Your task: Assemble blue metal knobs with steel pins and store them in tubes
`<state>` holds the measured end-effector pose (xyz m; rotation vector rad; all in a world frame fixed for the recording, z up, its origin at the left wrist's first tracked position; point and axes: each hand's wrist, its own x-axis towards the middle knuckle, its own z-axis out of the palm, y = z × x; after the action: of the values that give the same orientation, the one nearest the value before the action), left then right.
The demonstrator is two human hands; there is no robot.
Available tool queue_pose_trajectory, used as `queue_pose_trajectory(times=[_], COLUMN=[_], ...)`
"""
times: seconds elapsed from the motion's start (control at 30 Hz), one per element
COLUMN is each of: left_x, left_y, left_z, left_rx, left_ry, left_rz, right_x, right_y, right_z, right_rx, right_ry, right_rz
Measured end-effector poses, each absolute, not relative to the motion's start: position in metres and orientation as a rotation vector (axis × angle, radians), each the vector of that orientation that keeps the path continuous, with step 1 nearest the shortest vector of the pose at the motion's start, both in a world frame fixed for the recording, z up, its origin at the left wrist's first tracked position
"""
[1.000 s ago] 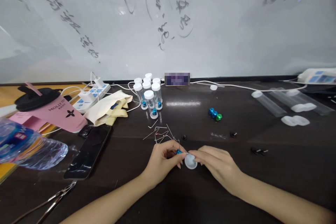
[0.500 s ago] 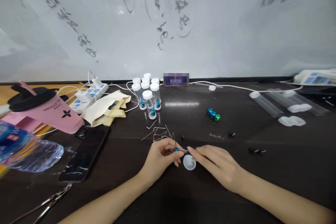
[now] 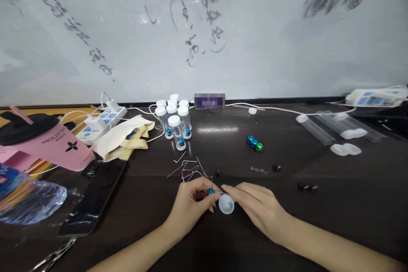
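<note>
My left hand is closed, pinching a small shiny blue metal part between thumb and fingers. A thin metal rod runs from the blue part toward my right hand, whose fingertips are on its other end. Just below the rod, a round white cap lies on the table between my hands, with something small and dark in it. Several thin bent metal rods lie beyond my left hand, and a small black part is near them.
Several clear tubes with white caps stand at the back. Blue and green metal parts lie right of centre, with black parts and empty tubes farther right. On the left are a phone, pliers, bottle and pink cup.
The whole view has shifted, so the table's things appear a little lower and farther left. My hands keep the same hold on the blue part and rod.
</note>
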<state>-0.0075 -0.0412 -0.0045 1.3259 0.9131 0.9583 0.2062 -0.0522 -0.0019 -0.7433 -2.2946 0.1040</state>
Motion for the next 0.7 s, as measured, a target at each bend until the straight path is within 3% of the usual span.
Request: queue_pose_trajectory(times=[0.13,0.43,0.7], left_x=[-0.007,-0.006,-0.006], left_y=[-0.042,-0.041,-0.041], left_z=[-0.005,-0.004,-0.007], left_rx=[1.384,1.347,1.315], left_ry=[0.921,0.910,0.879], left_rz=[0.941,0.952,0.980], right_x=[0.205,0.212,0.209], right_y=[-0.052,-0.052,-0.054], right_z=[-0.001,0.014,0.007], right_rx=[-0.732,-0.563,-0.647], right_ry=[-2.359,-2.467,-2.393], right_rz=[0.003,-0.661,-0.530])
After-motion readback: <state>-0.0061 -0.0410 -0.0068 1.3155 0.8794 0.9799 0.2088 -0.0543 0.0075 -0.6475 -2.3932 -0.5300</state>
